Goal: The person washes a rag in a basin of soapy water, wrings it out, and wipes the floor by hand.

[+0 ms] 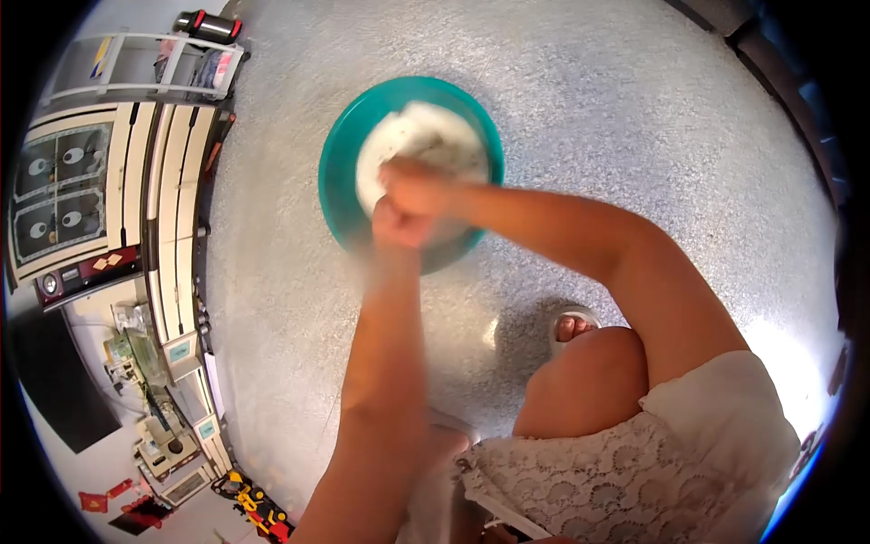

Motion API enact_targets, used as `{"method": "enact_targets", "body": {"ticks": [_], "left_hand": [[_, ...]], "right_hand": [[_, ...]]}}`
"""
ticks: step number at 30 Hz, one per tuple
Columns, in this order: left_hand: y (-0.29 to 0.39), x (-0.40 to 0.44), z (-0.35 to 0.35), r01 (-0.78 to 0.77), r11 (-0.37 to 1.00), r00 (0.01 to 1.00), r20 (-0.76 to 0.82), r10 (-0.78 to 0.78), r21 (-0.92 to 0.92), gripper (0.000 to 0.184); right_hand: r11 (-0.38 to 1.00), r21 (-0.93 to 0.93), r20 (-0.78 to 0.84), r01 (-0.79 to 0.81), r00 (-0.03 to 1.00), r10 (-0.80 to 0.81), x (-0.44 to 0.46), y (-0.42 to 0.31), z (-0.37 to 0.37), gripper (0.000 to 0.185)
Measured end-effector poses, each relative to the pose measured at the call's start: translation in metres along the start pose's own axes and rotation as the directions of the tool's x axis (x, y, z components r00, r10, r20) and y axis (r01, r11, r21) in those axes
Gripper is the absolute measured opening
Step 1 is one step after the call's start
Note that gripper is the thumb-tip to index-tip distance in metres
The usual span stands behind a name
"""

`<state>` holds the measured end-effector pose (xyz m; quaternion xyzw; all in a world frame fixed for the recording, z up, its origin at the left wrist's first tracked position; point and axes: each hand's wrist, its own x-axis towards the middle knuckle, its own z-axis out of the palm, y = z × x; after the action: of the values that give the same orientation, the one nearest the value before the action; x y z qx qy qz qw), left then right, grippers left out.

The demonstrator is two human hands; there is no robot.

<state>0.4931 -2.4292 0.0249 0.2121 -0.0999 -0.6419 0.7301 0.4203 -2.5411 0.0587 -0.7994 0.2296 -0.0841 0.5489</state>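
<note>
A round teal basin (pixel 336 186) stands on the floor, with white foam (pixel 385 145) filling much of it. Over the foam, my right hand (pixel 419 188) is closed, its fingers smeared by motion. My left hand (pixel 401 223) is closed too, just below the right and touching or nearly touching it. A greyish, blurred patch (pixel 442 152) shows in the foam beside my right hand; whether it is cloth or water I cannot tell. What the fingers grip, if anything, is hidden.
Speckled light floor (pixel 580 109) surrounds the basin. My sandaled foot (pixel 571 325) is near my knee. Along the left stand a cabinet (pixel 181 218), a white rack (pixel 136 88), a dark flask (pixel 207 27) and a yellow-and-black toy (pixel 254 508).
</note>
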Motion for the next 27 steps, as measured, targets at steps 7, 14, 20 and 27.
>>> {"method": "enact_targets", "body": {"ticks": [7,14,20,27], "left_hand": [[0.017,-0.008,0.043,0.116,0.977,0.907,-0.381,-0.178,-0.181,0.04],[0.027,0.009,0.067,0.31,0.712,0.92,0.009,-0.392,-0.631,0.034],[0.02,0.007,0.027,0.265,0.739,0.913,-0.408,0.015,0.619,0.024],[-0.026,0.017,0.086,0.419,0.623,0.658,-0.693,0.293,0.661,0.011]], "right_hand": [[0.991,-0.135,0.452,-0.026,0.888,0.085,0.047,0.028,-0.026,0.074],[0.425,0.743,0.595,-0.518,0.801,-0.065,0.003,0.009,-0.06,0.046],[0.776,0.53,0.331,-0.341,0.926,0.18,-0.015,-0.028,-0.071,0.029],[0.919,0.33,0.069,-0.216,0.976,0.204,0.022,-0.003,-0.018,0.027]]}}
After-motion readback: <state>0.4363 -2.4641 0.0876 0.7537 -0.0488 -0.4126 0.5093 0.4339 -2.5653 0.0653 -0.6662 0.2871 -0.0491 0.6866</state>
